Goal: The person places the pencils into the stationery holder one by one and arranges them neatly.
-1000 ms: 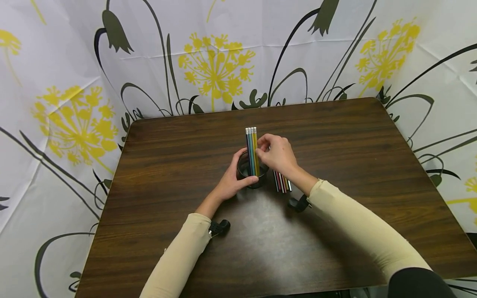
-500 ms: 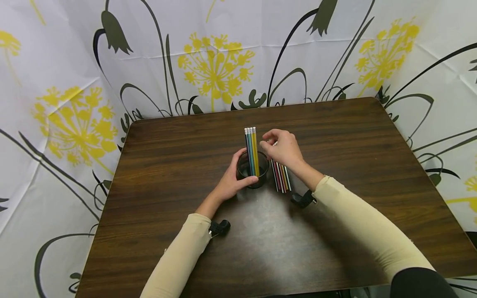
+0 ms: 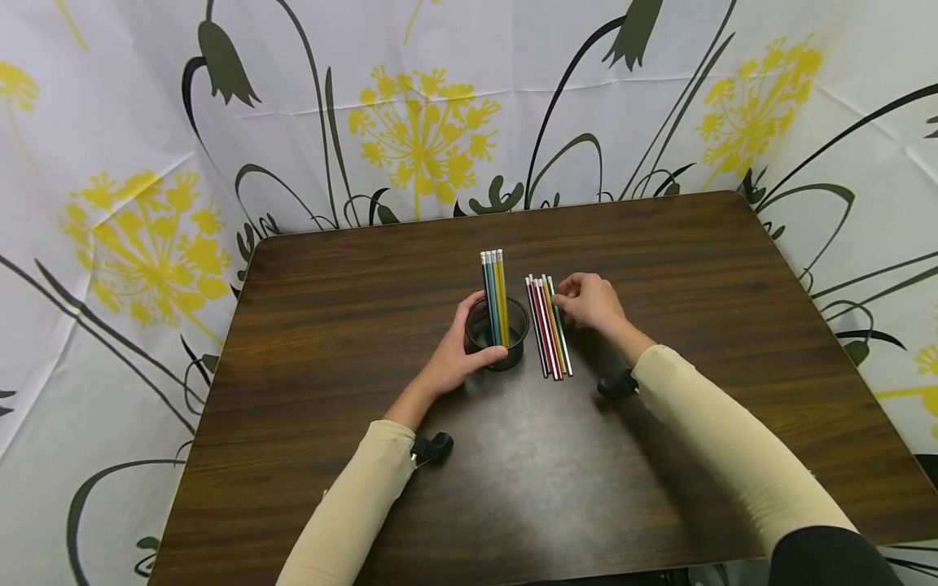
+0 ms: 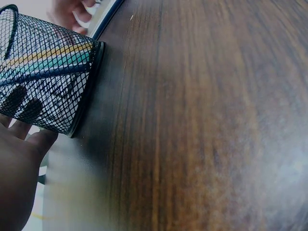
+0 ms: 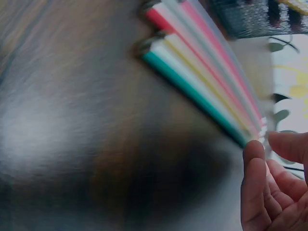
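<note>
My left hand (image 3: 453,358) holds a black wire-mesh pencil cup (image 3: 516,353), fingers round its far left side and thumb across its near side. Several pencils (image 3: 494,293) stand in the cup, blue, teal and yellow among them, eraser ends up. Through the mesh (image 4: 53,43) in the left wrist view, they lean against one side. To the right of the cup, a row of loose pencils (image 3: 545,330) lies on the table, with red, yellow, white and green ones. At their far ends is my right hand (image 3: 592,304); its fingertips are by the green pencil (image 5: 192,98), thumb and forefinger apart.
The brown wood-grain table (image 3: 352,325) spreads around the cup and pencils. Behind it hangs a white curtain (image 3: 454,49) with yellow and grey-green flowers. A small black camera (image 3: 434,446) sits at my left wrist, another camera (image 3: 618,386) at my right.
My right hand has moved from beside the upright pencils rightward to the right edge of the loose row, uncovering those pencils. My left hand, the cup and its pencils have stayed put.
</note>
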Action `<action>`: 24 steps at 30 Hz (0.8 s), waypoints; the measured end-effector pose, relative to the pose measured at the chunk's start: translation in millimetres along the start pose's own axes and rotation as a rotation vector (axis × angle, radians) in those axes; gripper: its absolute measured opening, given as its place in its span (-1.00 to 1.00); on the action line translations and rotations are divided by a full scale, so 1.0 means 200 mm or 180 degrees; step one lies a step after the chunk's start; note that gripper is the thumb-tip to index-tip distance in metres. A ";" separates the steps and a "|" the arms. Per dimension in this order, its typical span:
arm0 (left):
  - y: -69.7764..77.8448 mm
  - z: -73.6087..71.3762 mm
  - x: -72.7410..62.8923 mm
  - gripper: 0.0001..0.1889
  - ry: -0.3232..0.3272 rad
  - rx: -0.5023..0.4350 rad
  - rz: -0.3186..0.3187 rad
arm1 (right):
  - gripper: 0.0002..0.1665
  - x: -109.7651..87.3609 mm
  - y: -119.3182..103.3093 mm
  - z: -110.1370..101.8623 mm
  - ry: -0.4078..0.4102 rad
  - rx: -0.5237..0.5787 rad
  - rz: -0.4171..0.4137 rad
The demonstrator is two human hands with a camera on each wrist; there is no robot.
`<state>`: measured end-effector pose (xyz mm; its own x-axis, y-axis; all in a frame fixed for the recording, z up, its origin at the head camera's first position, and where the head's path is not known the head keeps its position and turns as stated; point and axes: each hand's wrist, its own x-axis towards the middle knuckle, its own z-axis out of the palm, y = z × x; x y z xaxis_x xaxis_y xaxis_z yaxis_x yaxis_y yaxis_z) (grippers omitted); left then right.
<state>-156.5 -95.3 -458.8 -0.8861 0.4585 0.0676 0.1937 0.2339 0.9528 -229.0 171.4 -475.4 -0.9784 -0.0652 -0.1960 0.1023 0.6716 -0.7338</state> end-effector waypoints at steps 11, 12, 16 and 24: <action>0.00 0.00 0.00 -0.10 -0.0003 0.0016 -0.0066 | -0.72 0.02 0.02 0.01 -0.0140 -0.0291 0.0218; 0.00 0.00 0.00 -0.10 -0.0002 0.0016 -0.0071 | -0.72 0.01 0.02 0.01 -0.0140 -0.0337 0.0240; 0.00 0.00 0.00 -0.10 -0.0010 0.0006 -0.0096 | -0.75 0.00 0.00 0.01 -0.0104 -0.0563 0.0313; 0.00 0.00 0.00 -0.10 -0.0018 -0.0026 -0.0061 | -0.79 -0.01 -0.01 0.01 -0.0047 -0.0553 0.0359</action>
<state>-157.7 -95.5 -459.5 -0.8873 0.4587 0.0478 0.1733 0.2355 0.9563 -227.9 168.8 -474.2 -0.9597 0.0076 -0.2810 0.1772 0.7923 -0.5838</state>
